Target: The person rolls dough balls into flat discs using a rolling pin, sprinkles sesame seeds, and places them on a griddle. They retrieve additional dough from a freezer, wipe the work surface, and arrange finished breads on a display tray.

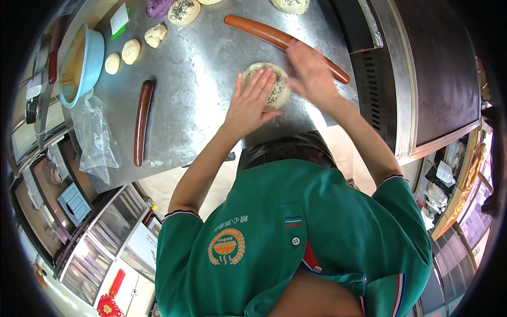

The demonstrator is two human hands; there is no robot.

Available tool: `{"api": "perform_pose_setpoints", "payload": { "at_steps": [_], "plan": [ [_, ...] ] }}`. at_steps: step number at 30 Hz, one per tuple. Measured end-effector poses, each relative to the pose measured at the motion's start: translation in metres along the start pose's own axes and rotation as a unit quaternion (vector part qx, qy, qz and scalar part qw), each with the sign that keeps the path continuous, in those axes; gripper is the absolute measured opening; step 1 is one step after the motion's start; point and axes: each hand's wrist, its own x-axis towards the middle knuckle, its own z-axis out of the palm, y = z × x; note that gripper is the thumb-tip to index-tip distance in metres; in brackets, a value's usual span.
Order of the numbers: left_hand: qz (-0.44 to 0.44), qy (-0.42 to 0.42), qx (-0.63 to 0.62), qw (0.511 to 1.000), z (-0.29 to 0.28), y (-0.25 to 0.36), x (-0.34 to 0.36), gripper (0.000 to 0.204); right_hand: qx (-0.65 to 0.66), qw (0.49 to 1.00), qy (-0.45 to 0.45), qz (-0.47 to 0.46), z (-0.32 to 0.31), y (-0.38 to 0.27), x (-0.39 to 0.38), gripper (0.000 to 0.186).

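Observation:
A round, flattened piece of dough [282,94] sprinkled with black seeds lies on the steel table. My left hand [253,98] is laid flat over its left part, fingers stretched and thumb apart. Just to the right of the dough is my right hand [315,74], blurred by motion, with its fingers extended and thumb spread. Its fingertips overlap the middle of a long light-brown rolling pin [259,33] in the picture; whether they touch it I cannot tell. Nothing shows in that hand.
A dark, shorter rolling pin [142,124] lies at left, near a clear plastic bag [94,134] and a blue basin [95,61]. Small dough pieces [131,51], seeded dough rounds [184,11] and a purple ball [158,7] sit farther back. Dark equipment [438,68] stands right.

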Motion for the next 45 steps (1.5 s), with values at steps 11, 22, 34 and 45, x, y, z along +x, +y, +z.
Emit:
{"api": "perform_pose_setpoints", "payload": {
  "at_steps": [11,22,34,45],
  "plan": [
    [0.022,-0.028,-0.012,0.999,0.009,-0.002,-0.025,0.096,0.059,0.982,-0.169,-0.051,0.021,-0.04,-0.046,0.099],
    [-0.009,0.118,-0.084,0.989,0.0,-0.014,-0.019,0.064,0.056,0.995,-0.077,-0.009,0.023,-0.061,-0.049,0.095],
    [-0.247,0.123,-0.086,0.957,0.001,-0.032,0.0,0.038,0.053,0.994,-0.098,-0.002,0.039,-0.051,-0.067,0.102],
    [-0.135,0.158,-0.831,0.515,-0.044,0.045,0.051,0.036,0.587,0.692,0.214,0.361,0.016,-0.085,-0.017,0.043]
  ]
}}
